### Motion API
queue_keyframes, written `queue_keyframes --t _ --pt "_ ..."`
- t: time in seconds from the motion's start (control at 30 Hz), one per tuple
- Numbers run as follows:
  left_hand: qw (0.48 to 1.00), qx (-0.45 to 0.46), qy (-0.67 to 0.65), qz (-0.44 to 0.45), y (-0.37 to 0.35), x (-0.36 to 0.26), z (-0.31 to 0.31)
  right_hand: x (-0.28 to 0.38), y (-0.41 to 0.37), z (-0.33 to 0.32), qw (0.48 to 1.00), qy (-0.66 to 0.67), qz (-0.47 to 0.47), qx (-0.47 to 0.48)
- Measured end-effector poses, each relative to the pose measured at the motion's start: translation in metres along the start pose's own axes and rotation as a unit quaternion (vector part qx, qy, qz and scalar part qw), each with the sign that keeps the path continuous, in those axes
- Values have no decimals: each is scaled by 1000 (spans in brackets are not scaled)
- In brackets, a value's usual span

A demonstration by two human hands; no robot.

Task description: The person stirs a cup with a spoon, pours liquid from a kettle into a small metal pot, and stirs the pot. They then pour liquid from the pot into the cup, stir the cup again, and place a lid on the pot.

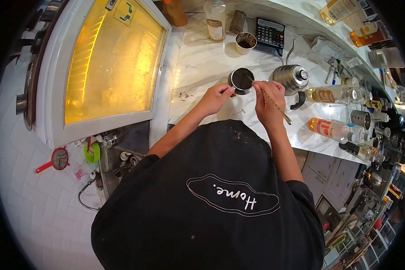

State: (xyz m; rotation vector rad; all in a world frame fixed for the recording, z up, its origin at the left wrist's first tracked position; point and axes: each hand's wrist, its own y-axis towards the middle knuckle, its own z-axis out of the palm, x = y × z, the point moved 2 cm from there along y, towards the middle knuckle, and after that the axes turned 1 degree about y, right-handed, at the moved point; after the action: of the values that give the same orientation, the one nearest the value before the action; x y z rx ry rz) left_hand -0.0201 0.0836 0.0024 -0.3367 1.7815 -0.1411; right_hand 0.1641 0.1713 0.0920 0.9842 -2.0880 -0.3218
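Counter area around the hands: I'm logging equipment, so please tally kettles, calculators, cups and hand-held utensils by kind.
Kettle: 1
Calculator: 1
Cups: 2 (held cup, white cup)
Long utensil: 1
Total: 5

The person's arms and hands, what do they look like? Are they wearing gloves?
No gloves show: the left hand and right hand are bare, and so are the forearms. The short sleeves are black, like the top, which says "Home." in white inside a thin wavy outline.
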Motion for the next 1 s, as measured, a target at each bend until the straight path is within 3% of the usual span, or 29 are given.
queue_keyframes --t 1.0 --pt "1000 11 -9 3 1 0 -1 1 -23 -7 1000 11 3 -10"
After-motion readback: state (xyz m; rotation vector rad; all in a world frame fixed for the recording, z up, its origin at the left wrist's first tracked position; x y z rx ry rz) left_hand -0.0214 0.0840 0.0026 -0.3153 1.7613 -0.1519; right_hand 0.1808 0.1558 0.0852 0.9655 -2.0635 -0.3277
